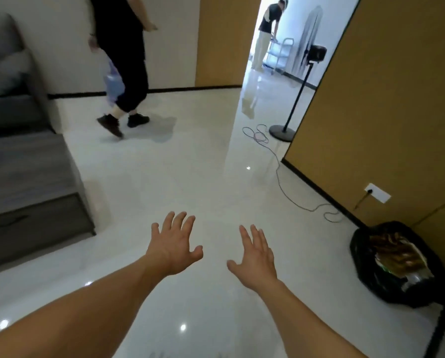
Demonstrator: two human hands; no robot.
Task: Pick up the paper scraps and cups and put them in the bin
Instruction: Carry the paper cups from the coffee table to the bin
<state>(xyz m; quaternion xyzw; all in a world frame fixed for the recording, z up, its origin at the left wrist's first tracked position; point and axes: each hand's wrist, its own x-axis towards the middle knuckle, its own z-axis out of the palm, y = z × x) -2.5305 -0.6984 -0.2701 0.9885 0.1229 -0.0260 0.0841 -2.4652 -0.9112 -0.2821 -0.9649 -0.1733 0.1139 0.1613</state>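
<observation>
My left hand (176, 245) and my right hand (256, 258) are both stretched out in front of me over the glossy white floor, fingers spread, holding nothing. The bin (397, 267) stands at the right against the wall; it is lined with a black bag and holds crumpled brown and white waste. It lies roughly an arm's length to the right of my right hand. I see no paper scraps or cups on the floor in this view.
A grey low cabinet (32, 192) and sofa stand at the left. A person in black (120, 60) walks at the back carrying a bag. A stand (288, 117) and trailing cable (281, 177) lie by the ochre wall; another person is in the doorway.
</observation>
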